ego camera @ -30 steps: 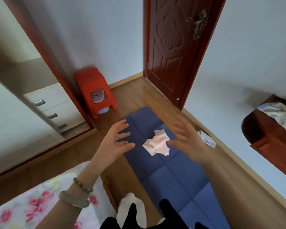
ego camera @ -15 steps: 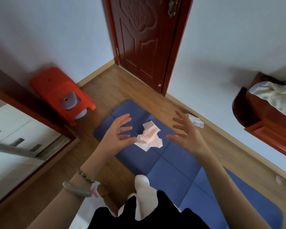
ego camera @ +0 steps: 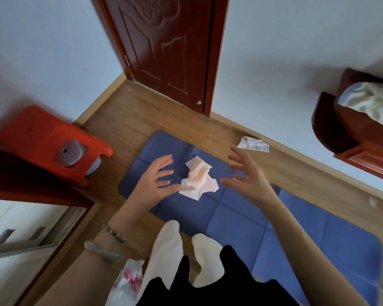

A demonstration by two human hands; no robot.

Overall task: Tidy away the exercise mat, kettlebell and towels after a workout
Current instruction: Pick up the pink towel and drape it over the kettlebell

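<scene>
Both arms reach forward and down over the mat point(ego camera: 241, 217), palms turned toward each other. Left hand point(ego camera: 158, 182) spread wide, fingers fanned, holding nothing; thumb tip looks just at the edge of the towel point(ego camera: 198, 181), can't tell if it touches. Right hand point(ego camera: 248, 175) also spread wide and empty, fingers curled slightly, apart from the towel. Left wrist carries two bracelets.

Towel lies crumpled on the mat between the hands: 3 o'clock of the left hand, 9 o'clock of the right. Second towel point(ego camera: 253, 145) sits on the wood floor point(ego camera: 142, 120) by the wall, 12 o'clock of the right hand, off the mat. Mat lies flat, unrolled, running from centre to 4 o'clock. Feet in white socks point(ego camera: 168, 246) at 6 o'clock, on the mat's near edge.

Red stool point(ego camera: 51, 138) at 9 o'clock, door point(ego camera: 164, 45) at 12, wooden furniture point(ego camera: 363, 138) with cloth on it at 3. Kettlebell not seen in this view.
</scene>
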